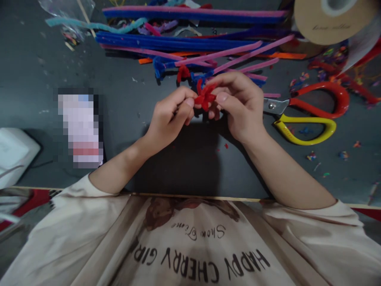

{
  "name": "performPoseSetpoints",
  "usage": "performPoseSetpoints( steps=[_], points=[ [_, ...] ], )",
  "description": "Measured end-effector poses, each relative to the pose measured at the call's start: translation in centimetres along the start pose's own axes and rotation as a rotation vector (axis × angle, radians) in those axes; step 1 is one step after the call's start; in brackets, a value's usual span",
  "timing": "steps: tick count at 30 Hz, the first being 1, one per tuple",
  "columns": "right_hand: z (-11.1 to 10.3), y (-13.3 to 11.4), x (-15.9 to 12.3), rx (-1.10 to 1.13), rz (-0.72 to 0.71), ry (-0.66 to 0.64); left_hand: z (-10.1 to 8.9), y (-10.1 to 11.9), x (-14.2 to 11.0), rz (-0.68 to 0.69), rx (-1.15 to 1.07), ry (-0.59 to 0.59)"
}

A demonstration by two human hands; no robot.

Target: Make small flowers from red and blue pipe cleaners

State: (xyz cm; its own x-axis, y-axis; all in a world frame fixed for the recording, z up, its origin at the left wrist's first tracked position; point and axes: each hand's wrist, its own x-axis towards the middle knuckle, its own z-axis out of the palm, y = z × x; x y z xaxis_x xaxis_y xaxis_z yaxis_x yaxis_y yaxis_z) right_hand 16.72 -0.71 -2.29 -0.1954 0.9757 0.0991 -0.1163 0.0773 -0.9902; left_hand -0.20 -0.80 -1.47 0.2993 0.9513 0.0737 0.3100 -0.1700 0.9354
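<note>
A small red flower of bent pipe cleaner (205, 96), with several pointed petals, is held up between my two hands over the dark table. My left hand (174, 113) pinches a petal on its left side with thumb and forefinger. From the right, my right hand (242, 103) grips the flower between thumb and fingers; those behind it are partly hidden. Just beyond my fingers lie another curled red piece (183, 73) and a blue pipe-cleaner flower (159, 67) joined to a pink stem. Scissors (312, 113) with one red and one yellow handle rest beside my right hand, their blades partly covered by it.
Long blue and pink pipe cleaners (190, 15) lie across the far side of the table. A cardboard spool (312, 24) stands at the far right, with colourful scraps (343, 155) below. To the left are a blurred-out phone (81, 129) and a white object (16, 155).
</note>
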Motion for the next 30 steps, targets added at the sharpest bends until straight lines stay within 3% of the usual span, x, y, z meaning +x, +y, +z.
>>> performPoseSetpoints(
  steps=[12,30],
  points=[
    [0.31,-0.09,-0.05,-0.199,0.037,-0.026,-0.05,0.04,0.15,0.096,-0.084,0.025],
    [0.30,0.01,-0.13,-0.264,-0.001,-0.026,-0.27,-0.08,0.25,0.203,0.024,-0.011]
  ],
)
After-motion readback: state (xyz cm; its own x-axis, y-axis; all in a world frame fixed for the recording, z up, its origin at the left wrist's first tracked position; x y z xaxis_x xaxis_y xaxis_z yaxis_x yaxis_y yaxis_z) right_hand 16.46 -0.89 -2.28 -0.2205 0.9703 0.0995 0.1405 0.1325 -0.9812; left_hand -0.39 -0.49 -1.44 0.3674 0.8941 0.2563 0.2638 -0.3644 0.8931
